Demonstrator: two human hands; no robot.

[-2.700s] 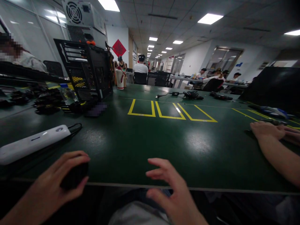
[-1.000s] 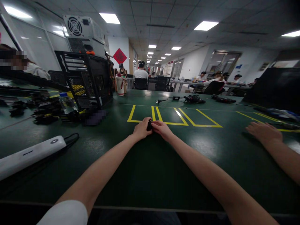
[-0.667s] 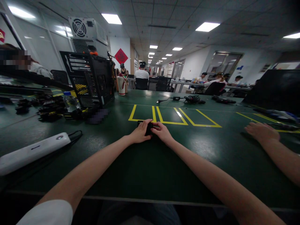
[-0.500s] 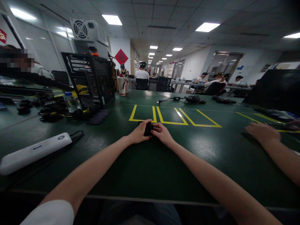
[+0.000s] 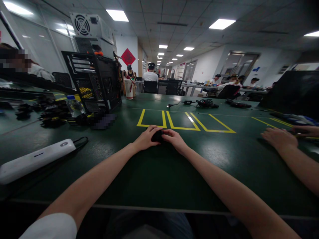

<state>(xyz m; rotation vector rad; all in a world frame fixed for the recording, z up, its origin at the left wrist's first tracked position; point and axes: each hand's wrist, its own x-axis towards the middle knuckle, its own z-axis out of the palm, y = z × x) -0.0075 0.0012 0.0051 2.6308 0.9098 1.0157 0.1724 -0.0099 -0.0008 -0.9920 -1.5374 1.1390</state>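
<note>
Both arms stretch forward over the dark green table [image 5: 159, 176]. My left hand [image 5: 145, 138] is closed round a small black object [image 5: 157, 136], its thumb near me and its fingers over the far side. From the right, the bent fingers of my right hand [image 5: 175, 140] press against the same object. It sits low at the tabletop, just in front of the yellow tape outlines [image 5: 183, 128]. Fingers cover much of it, so its exact kind cannot be made out.
At left lies a white power-bank-like device [image 5: 37, 159] with a black cord. Behind it stand an open black computer case [image 5: 96, 81], a bottle [image 5: 74, 106] and a paper cup [image 5: 129, 89]. A black cable with adapter [image 5: 205, 103] lies farther back. Another person's hand [image 5: 280, 139] rests at right.
The black object has gone from my left hand at the table's near edge to the tape outlines. My right hand, earlier apart and open, now touches it too. Lately both hands shift only slightly.
</note>
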